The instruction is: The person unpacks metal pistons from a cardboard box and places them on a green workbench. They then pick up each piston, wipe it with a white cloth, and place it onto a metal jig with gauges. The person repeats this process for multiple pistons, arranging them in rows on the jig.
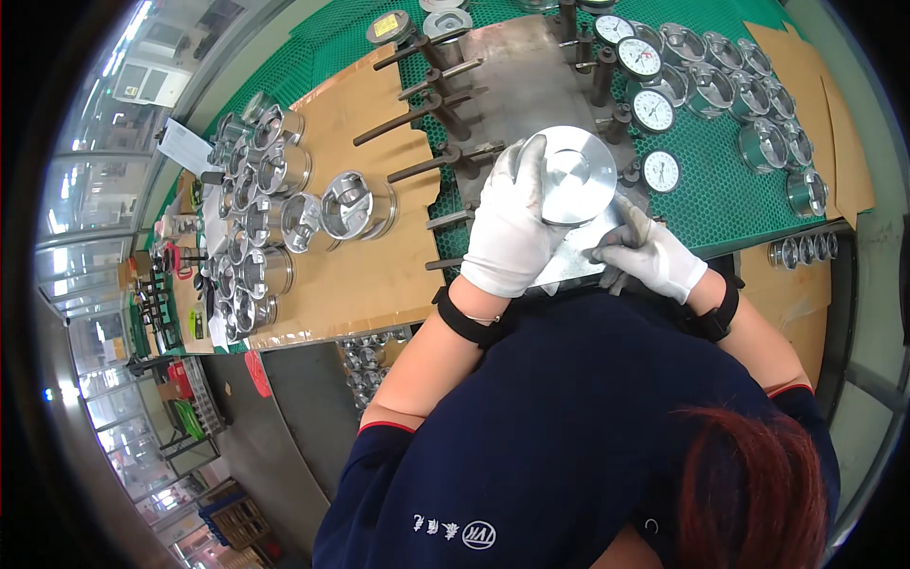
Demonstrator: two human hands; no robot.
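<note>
My left hand (512, 220), in a white glove, grips a shiny round metal piston (578, 178) by its left side. The piston's flat, ringed crown faces up toward me. Its underside is hidden. Close to the piston's lower right edge is my right hand (654, 254), gloved in white with darkened fingertips. The right fingers are apart, and nothing shows between them; whether a fingertip touches the piston I cannot tell. Below both hands lies a bright metal surface (572, 266), partly covered by the gloves.
Dial gauges (654, 111) on dark posts line the fixture plate's (531, 76) right side. Dark rods (403, 123) stick out on its left. Several pistons (355, 204) stand on cardboard (379, 275) at left; more pistons (711, 90) stand on green matting (711, 194) at right.
</note>
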